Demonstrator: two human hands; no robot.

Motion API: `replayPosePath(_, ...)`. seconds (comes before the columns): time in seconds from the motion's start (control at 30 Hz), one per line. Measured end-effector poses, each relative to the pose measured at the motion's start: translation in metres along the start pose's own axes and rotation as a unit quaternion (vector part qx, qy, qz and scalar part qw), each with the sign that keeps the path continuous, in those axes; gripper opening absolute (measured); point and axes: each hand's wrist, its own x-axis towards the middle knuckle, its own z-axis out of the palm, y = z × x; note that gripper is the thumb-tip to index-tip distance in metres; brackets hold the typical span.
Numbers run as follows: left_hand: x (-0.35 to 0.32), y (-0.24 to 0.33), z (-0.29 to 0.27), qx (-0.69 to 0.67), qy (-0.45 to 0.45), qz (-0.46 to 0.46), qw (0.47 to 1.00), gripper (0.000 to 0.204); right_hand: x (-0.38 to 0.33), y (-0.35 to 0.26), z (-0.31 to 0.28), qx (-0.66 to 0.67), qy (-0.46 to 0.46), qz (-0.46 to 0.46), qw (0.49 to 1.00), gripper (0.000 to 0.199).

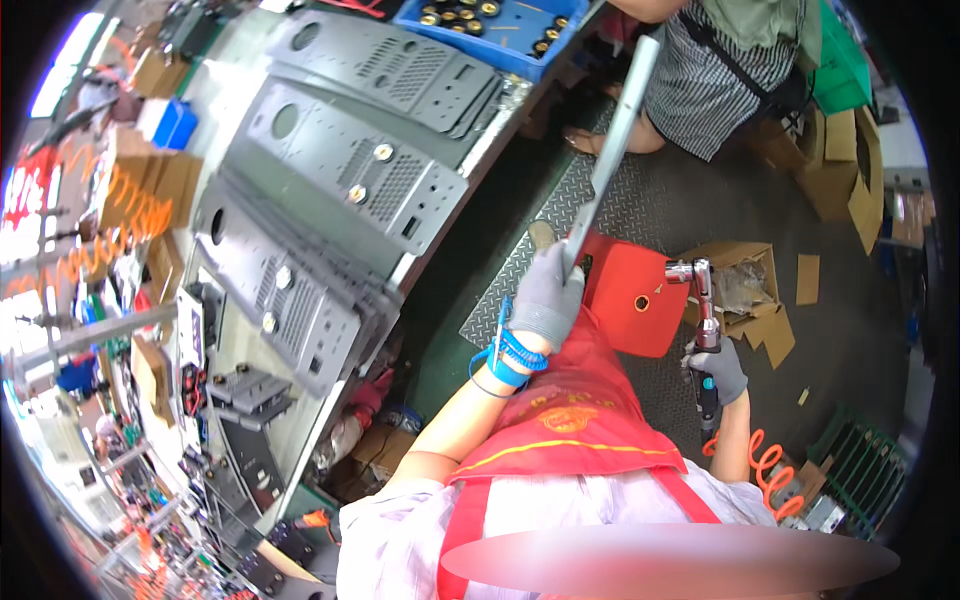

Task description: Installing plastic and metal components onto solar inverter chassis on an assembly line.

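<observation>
View from your head, looking down past your red apron [570, 420]. The counter [300, 330] runs along your left, its edge slanting from the upper middle down toward the lower left; grey perforated metal panels [340, 180] lie stacked along it, several overhanging one another near the edge. A blue tray [520, 30] with small round parts sits at the far end of the counter, close to its edge. Between the counter edge and your body lies a narrow strip of dark floor [470, 230]. To your right the floor [860, 330] opens wider, with cardboard boxes [750, 290] and scraps scattered on it; a red stool [635, 295] stands just ahead of you on a tread-plate mat [640, 200].

Your left hand [548, 295], in a grey glove with a blue coiled wrist strap [510, 352] below it, is clenched around the lower end of a long grey metal strip [615, 140]. The strip rises from the hand up and away to the right, its far end near a second person in a striped garment [700, 80] standing at the upper edge.

Your right hand [718, 370], also gloved, grasps the handle of a pneumatic angle tool [703, 310]; the tool's chrome head points up, just beside the stool's right edge. An orange coiled hose [770, 465] trails from below the hand. The two hands are well apart, with the stool between them.
</observation>
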Motion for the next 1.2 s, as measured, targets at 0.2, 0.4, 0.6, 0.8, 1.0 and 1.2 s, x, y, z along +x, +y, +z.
replayPosePath(0.2, 0.015, 0.083, -0.111, 0.116, 0.107, 0.004, 0.987, 0.034, -0.031, -0.038, 0.034, -0.069, -0.049, -0.04, 0.996, 0.025)
replayPosePath(0.4, 0.112, 0.113, -0.196, 0.287, 0.285, 0.01, 0.914, 0.059, -0.024, -0.094, 0.068, -0.167, -0.143, -0.023, 0.975, 0.027)
replayPosePath(0.6, 0.243, 0.018, -0.253, 0.478, 0.206, -0.014, 0.854, 0.038, 0.015, -0.164, 0.094, -0.257, -0.206, -0.011, 0.944, 0.029)
replayPosePath(0.8, 0.317, -0.076, -0.231, 0.377, 0.177, -0.21, 0.885, 0.053, 0.09, -0.244, 0.129, -0.357, -0.256, -0.025, 0.898, 0.03)
replayPosePath(1.0, 0.254, -0.102, -0.209, 0.137, 0.36, -0.253, 0.888, 0.063, 0.166, -0.304, 0.182, -0.428, -0.313, -0.072, 0.845, 0.027)
replayPosePath(1.2, 0.068, -0.112, -0.118, 0.205, 0.422, -0.407, 0.783, 0.046, 0.236, -0.29, 0.257, -0.512, -0.362, -0.143, 0.766, 0.028)
